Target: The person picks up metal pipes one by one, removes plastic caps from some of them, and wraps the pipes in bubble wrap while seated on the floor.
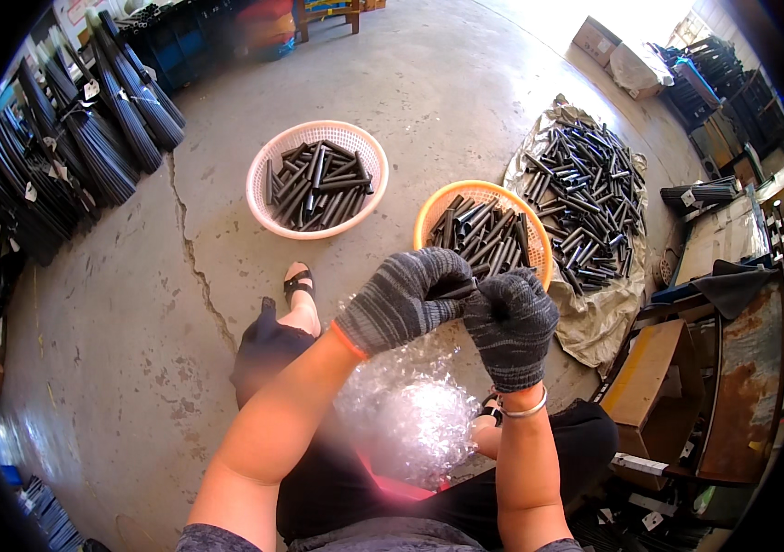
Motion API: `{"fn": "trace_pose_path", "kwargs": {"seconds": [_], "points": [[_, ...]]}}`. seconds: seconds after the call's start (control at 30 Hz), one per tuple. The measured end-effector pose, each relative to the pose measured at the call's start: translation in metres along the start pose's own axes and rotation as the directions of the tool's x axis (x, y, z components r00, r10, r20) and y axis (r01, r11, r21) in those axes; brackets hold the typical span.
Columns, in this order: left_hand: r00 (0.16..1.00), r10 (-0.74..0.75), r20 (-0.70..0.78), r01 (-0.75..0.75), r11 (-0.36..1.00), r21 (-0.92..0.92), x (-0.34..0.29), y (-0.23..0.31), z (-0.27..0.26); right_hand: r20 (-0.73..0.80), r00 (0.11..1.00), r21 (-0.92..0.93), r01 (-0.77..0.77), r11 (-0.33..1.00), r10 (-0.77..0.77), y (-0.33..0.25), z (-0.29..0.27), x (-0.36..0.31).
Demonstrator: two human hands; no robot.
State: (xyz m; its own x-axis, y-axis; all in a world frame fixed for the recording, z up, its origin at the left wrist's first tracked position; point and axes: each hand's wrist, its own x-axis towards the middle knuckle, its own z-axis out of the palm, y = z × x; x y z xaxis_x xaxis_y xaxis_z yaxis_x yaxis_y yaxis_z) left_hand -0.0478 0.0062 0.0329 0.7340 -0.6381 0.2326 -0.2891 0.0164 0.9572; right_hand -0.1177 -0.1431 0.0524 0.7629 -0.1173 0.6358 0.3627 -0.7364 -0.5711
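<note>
Grey striped knit gloves cover both of my hands. My left hand (407,302) is closed around a short black tube (455,292) that points toward the other hand. Right beside it, my right hand (513,324) is curled with thumb and fingers pressed together at the tube's end; whatever it pinches is hidden. Just beyond the hands stands an orange plastic basket (425,204) full of black tubes (493,235). Below them, over my lap, lies a shiny bunch of clear plastic (415,414), partly blurred by glare.
A pink basket (261,216) of black tubes stands ahead to the left. At right, a large heap of tubes (594,198) covers a crumpled sheet (614,324). Bundles of long black rods (102,138) lean at far left; an open cardboard box (654,373) sits near my right knee.
</note>
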Motion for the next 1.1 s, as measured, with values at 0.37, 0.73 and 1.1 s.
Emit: {"fn": "trace_pose_path", "kwargs": {"seconds": [0.37,0.73,1.1], "points": [[0.991,-0.099,0.086,0.121,0.943,-0.311,-0.003,0.001,-0.01,0.232,0.94,0.015,-0.263,0.965,0.252,0.018,-0.019,-0.015],[0.993,-0.073,0.088,0.087,0.981,-0.173,-0.002,-0.001,-0.007,0.046,0.991,-0.105,0.132,0.986,-0.128,-0.01,-0.008,0.001],[0.987,-0.029,0.161,0.095,0.903,-0.42,-0.001,0.006,-0.013,0.021,0.969,0.172,-0.248,0.953,0.248,0.021,0.006,-0.02]]}}
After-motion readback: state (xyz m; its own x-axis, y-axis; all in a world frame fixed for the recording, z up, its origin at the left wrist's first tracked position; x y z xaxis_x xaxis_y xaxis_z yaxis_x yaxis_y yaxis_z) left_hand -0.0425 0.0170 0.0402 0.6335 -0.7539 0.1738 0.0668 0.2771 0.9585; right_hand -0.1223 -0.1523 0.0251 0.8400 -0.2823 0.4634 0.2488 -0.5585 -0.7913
